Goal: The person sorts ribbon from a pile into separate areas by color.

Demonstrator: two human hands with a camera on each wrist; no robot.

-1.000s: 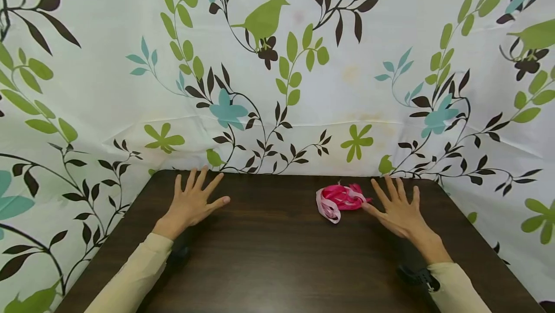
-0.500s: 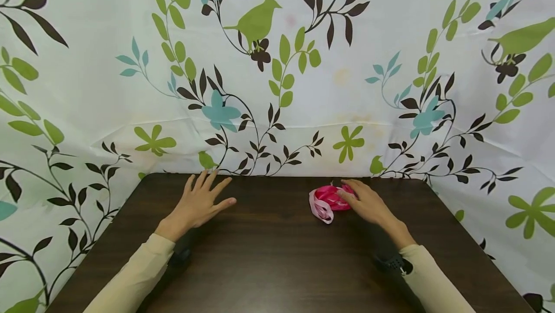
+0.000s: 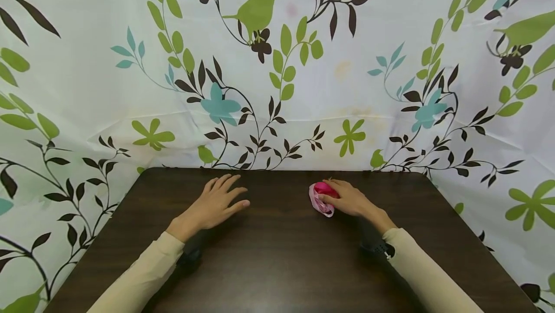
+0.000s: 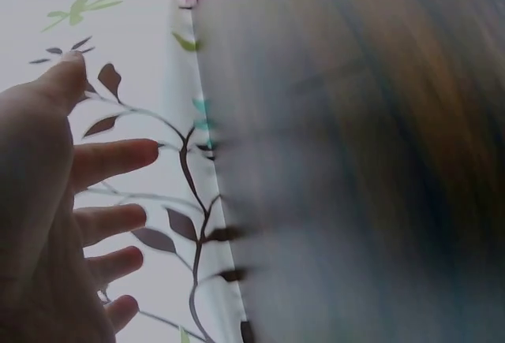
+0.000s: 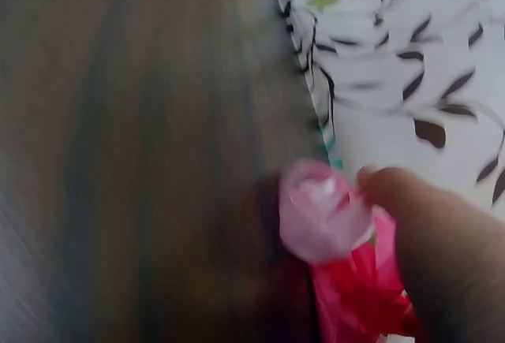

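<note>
A crumpled bundle of ribbon (image 3: 317,201), hot pink and pale pink, is near the far edge of the table, right of centre. My right hand (image 3: 350,200) grips it from the right, thumb along the near side and fingers over the far side, hiding much of it. In the right wrist view a pale pink loop of the ribbon (image 5: 323,221) stands out beside the thumb (image 5: 426,225). Over the far left of the table my left hand (image 3: 216,205) holds nothing; its fingers are spread and slightly bent, also seen in the left wrist view.
The dark brown wooden table (image 3: 277,260) spreads out in front of me. Behind its far edge hangs a white cloth (image 3: 303,96) printed with leaves, flowers and birds, which also runs along both sides. A dark watch-like device (image 3: 375,246) sits at my right wrist.
My right hand has moved left from beside the ribbon onto it, and its spread fingers have closed round the bundle. My left hand has drifted a little to the right, fingers relaxing.
</note>
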